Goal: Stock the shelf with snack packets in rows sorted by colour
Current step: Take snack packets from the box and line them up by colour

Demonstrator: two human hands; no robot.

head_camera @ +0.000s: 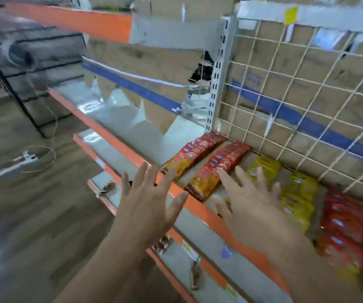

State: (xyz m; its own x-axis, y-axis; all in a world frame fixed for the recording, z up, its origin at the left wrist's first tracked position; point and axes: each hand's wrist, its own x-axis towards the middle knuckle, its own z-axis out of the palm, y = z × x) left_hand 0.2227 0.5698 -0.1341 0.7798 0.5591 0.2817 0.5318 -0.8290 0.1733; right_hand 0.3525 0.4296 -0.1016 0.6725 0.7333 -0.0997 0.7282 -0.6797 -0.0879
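- The left hand (147,200) hovers open over the orange front edge of the shelf (200,212), fingers spread, holding nothing.
- Two rows of left red packets (217,167) lie at the shelf's left end.
- The right hand (248,204) is open too, fingers spread; its index fingertip reaches the second red row.
- Yellow packets (298,193) sit in rows beside it.
- Far-right red packets (342,221) lie before the wire mesh (285,101).

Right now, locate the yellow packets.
Head view, right of centre: the yellow packets lie on the shelf between two red rows to their left and a red row far right, beyond the right hand.
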